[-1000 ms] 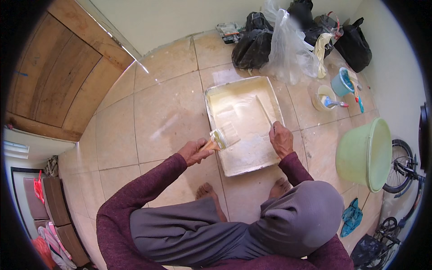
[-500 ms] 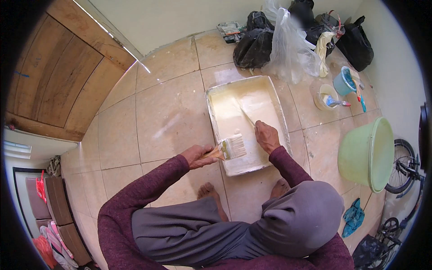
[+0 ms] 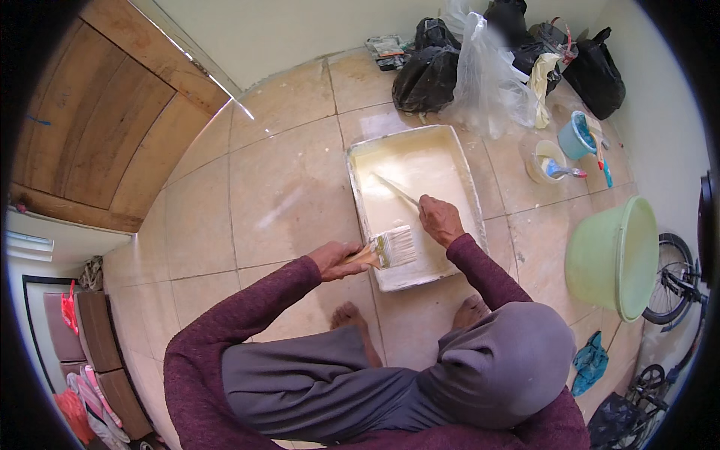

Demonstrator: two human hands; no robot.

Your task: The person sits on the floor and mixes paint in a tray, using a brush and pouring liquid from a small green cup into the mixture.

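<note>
Gripping one wide brush (image 3: 385,250), the left hand (image 3: 334,260) wraps its handle (image 3: 363,258); the bristles (image 3: 401,247) point right over the near-left part of one rectangular tray (image 3: 420,281), long axis nearly crosswise. The right hand (image 3: 439,219) clasps one thin stick (image 3: 397,189), its long axis slanting toward the tray's far left.

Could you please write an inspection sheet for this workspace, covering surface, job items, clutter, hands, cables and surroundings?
Surface: tiled floor, with pale smudges.
Job items: shallow tray with cream-coloured liquid; wide brush, bristles over the tray; thin stick, whether its tip touches the liquid is unclear.
Clutter: black bags, clear plastic bag, small blue tub, teal cloth.
Hands: left hand grips the brush handle; right hand grips the stick.
Cables: nothing seen.
Surroundings: wooden door left; green basin and bicycle wheel right.
</note>
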